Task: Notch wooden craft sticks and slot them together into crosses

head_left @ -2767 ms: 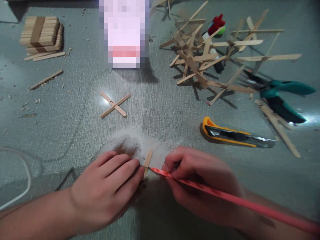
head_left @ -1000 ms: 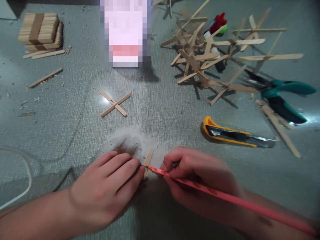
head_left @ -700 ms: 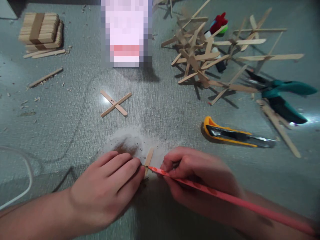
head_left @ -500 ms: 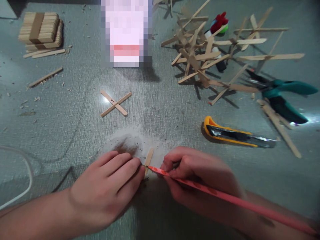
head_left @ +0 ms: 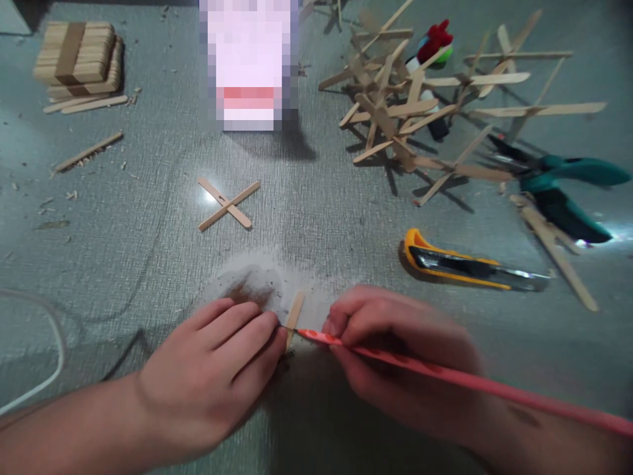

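Gripping a pencil (head_left: pixel 445 371) in the right hand (head_left: pixel 400 330), left hand (head_left: pixel 212 369) bunched, can't tell on what; stick (head_left: pixel 297 308) between them could skid if nudged sideways.

Yellow cutter (head_left: pixel 452 263), pliers (head_left: pixel 588 170), cable (head_left: pixel 62 351)

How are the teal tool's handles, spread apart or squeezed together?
Spread apart: the upper handle and the lower handle angle away from each other, with table showing between them.

Dim, with glare and blurry edges.
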The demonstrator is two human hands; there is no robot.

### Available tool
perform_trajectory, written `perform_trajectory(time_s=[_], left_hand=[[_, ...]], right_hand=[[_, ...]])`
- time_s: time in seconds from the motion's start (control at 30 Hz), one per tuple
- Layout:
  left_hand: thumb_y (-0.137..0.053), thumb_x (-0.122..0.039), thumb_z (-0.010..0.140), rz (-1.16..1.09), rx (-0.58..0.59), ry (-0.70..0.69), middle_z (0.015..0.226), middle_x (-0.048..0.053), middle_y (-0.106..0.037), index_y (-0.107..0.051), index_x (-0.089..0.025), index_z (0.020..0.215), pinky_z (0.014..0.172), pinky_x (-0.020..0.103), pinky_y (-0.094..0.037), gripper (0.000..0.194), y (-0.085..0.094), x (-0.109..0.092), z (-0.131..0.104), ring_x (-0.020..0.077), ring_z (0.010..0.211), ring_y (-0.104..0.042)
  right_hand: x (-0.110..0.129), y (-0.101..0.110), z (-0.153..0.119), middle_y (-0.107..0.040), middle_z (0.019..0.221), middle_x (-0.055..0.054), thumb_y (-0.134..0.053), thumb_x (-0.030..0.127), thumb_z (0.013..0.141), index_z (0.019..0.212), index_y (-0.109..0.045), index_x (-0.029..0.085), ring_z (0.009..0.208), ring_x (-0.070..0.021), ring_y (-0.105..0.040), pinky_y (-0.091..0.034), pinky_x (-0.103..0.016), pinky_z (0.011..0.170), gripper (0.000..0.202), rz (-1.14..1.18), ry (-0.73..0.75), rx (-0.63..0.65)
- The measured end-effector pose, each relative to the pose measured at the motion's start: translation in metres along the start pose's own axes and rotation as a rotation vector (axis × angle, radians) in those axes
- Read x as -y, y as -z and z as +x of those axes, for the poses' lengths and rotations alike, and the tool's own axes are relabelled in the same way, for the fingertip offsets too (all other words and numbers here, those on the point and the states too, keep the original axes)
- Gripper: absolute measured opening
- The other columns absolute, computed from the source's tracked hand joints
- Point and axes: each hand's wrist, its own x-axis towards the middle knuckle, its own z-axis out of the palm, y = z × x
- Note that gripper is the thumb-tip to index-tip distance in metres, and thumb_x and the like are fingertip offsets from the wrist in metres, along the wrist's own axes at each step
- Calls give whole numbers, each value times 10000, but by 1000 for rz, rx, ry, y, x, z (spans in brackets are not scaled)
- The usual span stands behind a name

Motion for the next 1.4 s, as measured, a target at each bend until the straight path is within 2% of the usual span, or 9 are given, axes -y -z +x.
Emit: perform_trajectory(time_s=[0.17,0.3,0.43,0.6,0.83,1.07,1.4], left_hand=[[-614,-180,1061,3,-12,-6,1118,71,-782,-742,-108,1174,880,407,-578,185,0,0,1,234,1016,-690],[-616,-179,1060,-2,-9,-13,1122,78,-780,-744,-100,1184,881,407,-572,194,0,1,0,238,1014,-690],[-618,-171,1057,-14,-5,-12,1125,75,-789,-749,-96,1168,890,418,-569,188,-1,1,0,245,1010,-697],[-611,-158,1056,-3,-26,-8,1136,69,-783,-747,-99,1175,889,415,-578,190,0,1,1,244,1024,-707],[-655,-159,1033,-19,-11,-2,1115,78,-784,-749,-100,1157,865,417,-583,166,0,-1,1,243,1005,-701],[-615,-166,1061,-12,-2,-8,1094,70,-797,-743,-102,1148,851,421,-586,168,1,-1,2,246,982,-706],[-624,-170,1061,-3,-9,-8,1127,70,-796,-750,-102,1160,895,424,-570,175,0,0,2,245,1010,-695]], right_hand=[[2,0,-1,-733,777,25,-655,15,857,839,-604,255,617,-110,-698,-556,-220,561,247,-1,-6,16],[2,-3,-2,-740,832,13,-708,27,844,832,-589,276,652,-139,-720,-579,-252,556,277,-35,-29,-40],[3,-3,-2,-733,783,35,-664,23,870,830,-536,276,600,-118,-693,-545,-237,526,286,-38,-40,-3],[2,-1,-2,-724,776,37,-646,15,843,813,-491,275,581,-116,-677,-522,-237,504,304,-41,-27,23],[1,-2,0,-726,763,34,-650,17,840,815,-496,285,573,-134,-684,-518,-258,493,310,-41,-15,43],[1,-4,-3,-719,766,44,-650,18,852,808,-482,277,570,-115,-668,-503,-239,510,313,-46,-8,31],[0,-4,-2,-716,765,44,-628,9,861,810,-476,269,585,-106,-660,-508,-231,520,306,-50,2,52]])
